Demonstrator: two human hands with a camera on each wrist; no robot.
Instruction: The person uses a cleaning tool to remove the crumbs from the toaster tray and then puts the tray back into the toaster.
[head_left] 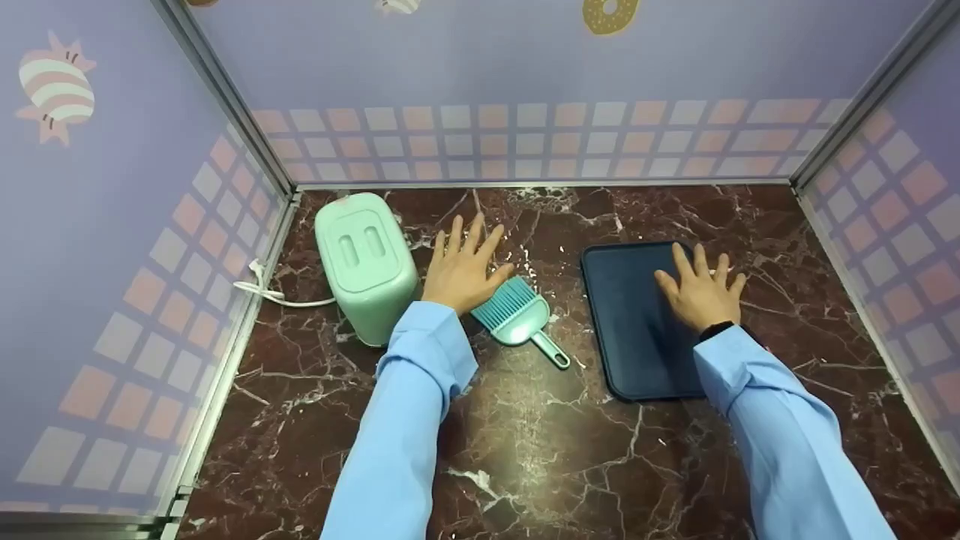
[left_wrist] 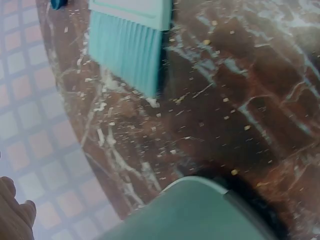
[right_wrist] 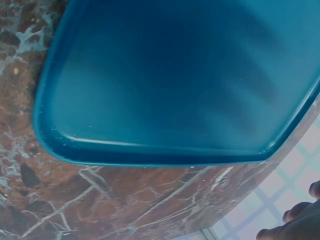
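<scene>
My left hand (head_left: 463, 271) is spread with straight fingers, held between the mint-green toaster (head_left: 379, 285) and a teal bristle brush (head_left: 517, 315). The brush lies on the marbled tabletop, its handle towards the front right; in the left wrist view its bristles (left_wrist: 125, 52) point at scattered crumbs (left_wrist: 145, 125). My right hand (head_left: 703, 294), also spread, hovers over the right part of a dark blue tray (head_left: 637, 322). In the right wrist view the hand's shadow falls on the tray floor (right_wrist: 150, 100). Neither hand holds anything.
Pale crumbs (head_left: 525, 259) dot the tabletop behind the brush. A white power cord (head_left: 300, 303) runs from the toaster to the left wall. Patterned panels (head_left: 525, 142) enclose the table at the back and both sides.
</scene>
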